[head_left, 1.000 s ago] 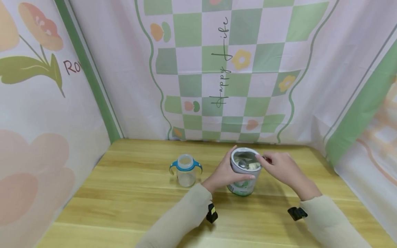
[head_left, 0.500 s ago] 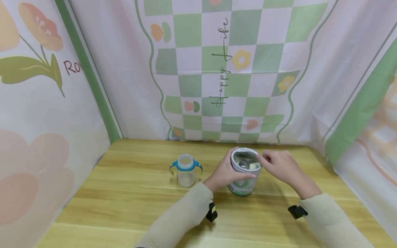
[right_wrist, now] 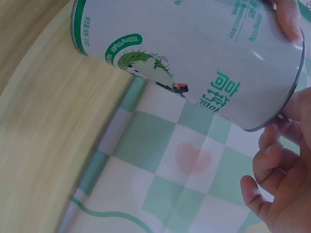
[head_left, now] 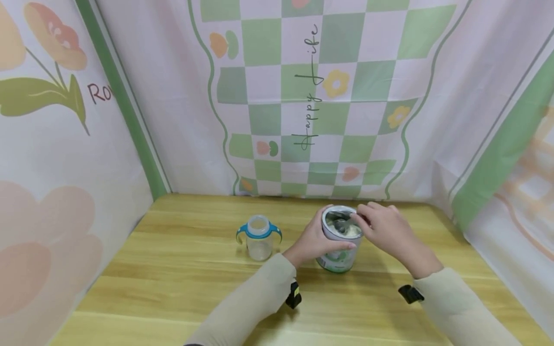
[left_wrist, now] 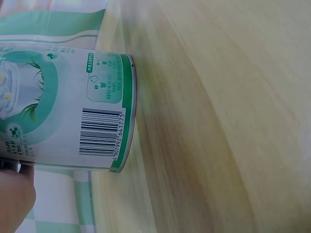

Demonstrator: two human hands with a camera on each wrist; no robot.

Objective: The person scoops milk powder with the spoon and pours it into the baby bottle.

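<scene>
A white-and-green powder tin (head_left: 338, 259), without a lid, stands right of centre on the table, pale powder inside. My left hand (head_left: 318, 240) grips its upper side from the left, thumb across the front. My right hand (head_left: 385, 230) pinches a metal spoon (head_left: 340, 224) at the tin's right rim; the bowl dips into the tin and the fingers hide most of the handle. In the left wrist view the tin's barcode side (left_wrist: 102, 131) shows. In the right wrist view the curled fingers (right_wrist: 269, 160) are right at the tin's rim.
Left of the tin stands a clear baby bottle (head_left: 259, 247) without a cap, with a blue two-handled collar. The wooden table (head_left: 173, 269) ends at a patterned curtain (head_left: 311, 120) at the back, with more curtain at both sides.
My right hand has moved a little left and up, over the tin's rim, and the spoon has shifted within the tin. The left hand and the bottle have stayed put.
</scene>
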